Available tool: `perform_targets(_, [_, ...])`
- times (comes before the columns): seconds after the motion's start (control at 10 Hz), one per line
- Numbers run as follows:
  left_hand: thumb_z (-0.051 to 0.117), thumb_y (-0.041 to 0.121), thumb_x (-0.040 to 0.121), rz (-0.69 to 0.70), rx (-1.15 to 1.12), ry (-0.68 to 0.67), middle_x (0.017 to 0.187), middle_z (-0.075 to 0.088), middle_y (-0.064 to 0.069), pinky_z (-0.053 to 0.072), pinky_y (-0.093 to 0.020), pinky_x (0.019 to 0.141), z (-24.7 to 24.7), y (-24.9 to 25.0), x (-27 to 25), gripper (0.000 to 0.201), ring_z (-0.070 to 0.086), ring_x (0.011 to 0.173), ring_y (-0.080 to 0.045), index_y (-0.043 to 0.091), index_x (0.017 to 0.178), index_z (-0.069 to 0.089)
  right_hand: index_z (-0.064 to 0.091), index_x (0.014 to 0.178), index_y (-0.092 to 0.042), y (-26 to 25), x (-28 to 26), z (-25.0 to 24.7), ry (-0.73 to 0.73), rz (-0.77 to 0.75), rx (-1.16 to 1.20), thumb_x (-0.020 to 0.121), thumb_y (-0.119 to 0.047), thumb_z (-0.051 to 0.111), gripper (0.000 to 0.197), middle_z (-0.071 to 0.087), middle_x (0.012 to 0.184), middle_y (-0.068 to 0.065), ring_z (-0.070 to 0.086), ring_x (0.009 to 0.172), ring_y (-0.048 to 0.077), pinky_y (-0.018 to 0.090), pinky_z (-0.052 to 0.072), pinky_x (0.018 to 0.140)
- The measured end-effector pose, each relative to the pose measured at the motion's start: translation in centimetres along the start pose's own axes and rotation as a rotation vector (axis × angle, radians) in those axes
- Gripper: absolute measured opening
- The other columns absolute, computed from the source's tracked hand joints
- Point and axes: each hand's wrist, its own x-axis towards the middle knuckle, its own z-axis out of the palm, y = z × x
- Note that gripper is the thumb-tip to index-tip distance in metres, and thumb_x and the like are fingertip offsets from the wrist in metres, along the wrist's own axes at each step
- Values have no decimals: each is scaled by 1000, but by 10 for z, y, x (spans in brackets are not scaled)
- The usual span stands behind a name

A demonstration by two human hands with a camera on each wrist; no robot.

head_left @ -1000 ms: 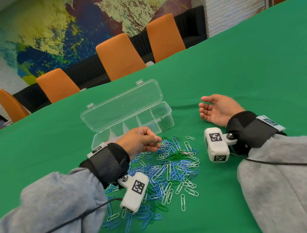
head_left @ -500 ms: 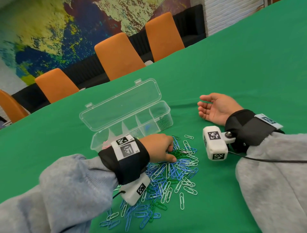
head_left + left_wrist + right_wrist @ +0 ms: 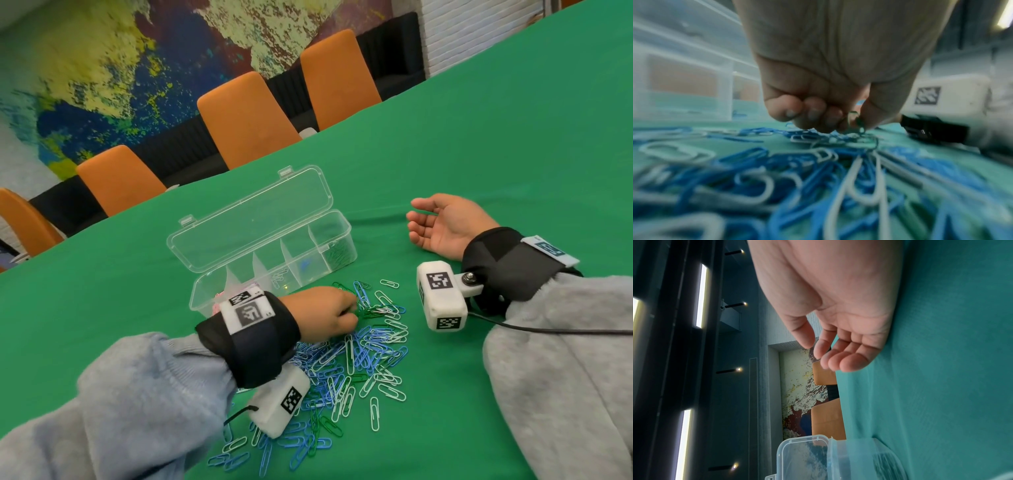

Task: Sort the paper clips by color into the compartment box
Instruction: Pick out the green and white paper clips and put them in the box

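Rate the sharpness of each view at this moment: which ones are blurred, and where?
Head view: sharp and evenly lit; the paper clips and compartment box read clearly. Left wrist view: soft throughout, nearest clips smeared, the box a pale haze; the left hand pinches a green clip that is barely resolved. Right wrist view: the idle right hand is sharp, the picture turned sideways.

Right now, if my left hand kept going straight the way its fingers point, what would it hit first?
The left hand points down into the paper clip pile; its fingertips already seem to pinch a green clip, so probably more clips, then the green tablecloth.
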Motion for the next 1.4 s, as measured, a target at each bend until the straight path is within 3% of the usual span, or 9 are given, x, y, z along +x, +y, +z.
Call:
perform_targets(0.2, [57,26,75,-79,-1408,117,62,42,2,35,-21,49,2,-24,-14,19,38,52,-12,14,69,42,53,86,-13,0,1,-1,-1,2,-5,93,-14,37,17,51,73,5,49,59,15,17,47,45])
perform_targets(0.3, [77,14,60,53,-2066,87,65,47,-3,38,-21,44,10,-33,-18,27,42,51,-13,11,65,51,53,87,-13,0,2,-2,2,0,1,94,-13,37,17,52,74,6,49,60,16,17,48,45])
perform_targets(0.4, [77,13,61,119,-2204,116,68,49,-6,41,-23,44,16,-32,-18,24,45,52,-15,9,67,55,53,88,-13,0,2,-2,0,0,1,94,-13,38,17,52,74,6,49,61,16,17,48,45])
perform_targets(0.5, [50,24,81,14,-2296,207,69,51,-9,42,-23,40,16,-23,-16,18,47,49,-16,7,80,54,53,88,-13,0,1,-2,-4,0,-8,94,-13,37,17,51,74,5,49,61,16,20,48,46])
perform_targets(0.8, [26,47,96,-152,-2212,270,77,57,-13,48,-21,45,-19,-22,-4,50,58,56,-19,4,96,53,53,88,-13,1,2,-2,-7,4,-6,93,-13,39,15,52,74,5,49,61,16,19,48,45])
perform_targets(1.0, [27,45,100,-234,-2116,534,90,56,-16,50,-39,84,-73,-31,22,45,60,84,-29,4,99,47,53,86,-14,0,2,-2,-4,6,5,94,-14,38,17,52,73,6,49,61,16,18,48,45])
perform_targets(1.1, [27,45,100,-328,-1969,556,137,42,-24,18,-46,116,-83,-38,32,60,38,131,-34,-2,137,33,53,85,-14,-1,1,-1,-5,4,0,94,-14,38,17,51,73,5,49,61,16,19,48,45])
perform_targets(1.2, [25,45,100,-321,-1916,544,151,22,-25,12,-45,118,-82,-37,30,67,17,143,-34,-3,146,17,53,85,-14,-1,0,-1,-8,3,-2,94,-14,38,17,52,73,5,49,60,16,18,48,45])
perform_targets(1.4, [31,32,101,-242,-1659,585,119,58,-14,41,-38,99,-64,-25,9,38,57,109,-26,5,119,52,52,86,-14,-1,-1,0,-9,2,-13,94,-15,37,18,52,73,5,49,60,15,19,47,47])
